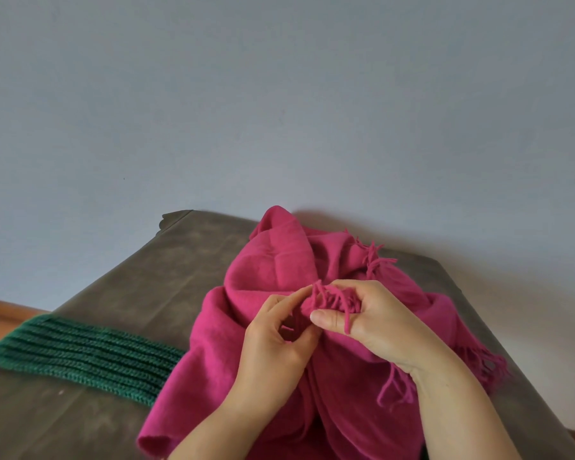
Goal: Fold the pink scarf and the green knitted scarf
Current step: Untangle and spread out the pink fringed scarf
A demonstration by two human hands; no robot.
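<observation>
Pink scarf (279, 343) (bunched on the table (140, 287)): both hands, left hand (276, 343) and right hand (375, 320), pinch its fringe.

Plain grey-blue wall (279, 94) behind a worn brown-grey table (146, 287), orange-brown floor (0, 313) at left.

I saw both hands on the bunched pink scarf (263, 327): right hand (375, 323) pinched its fringe, left hand (276, 340) gripped a fold beside it. Green knitted scarf (80, 356) lay flat on the worktop (140, 283), its end under the pink.
</observation>
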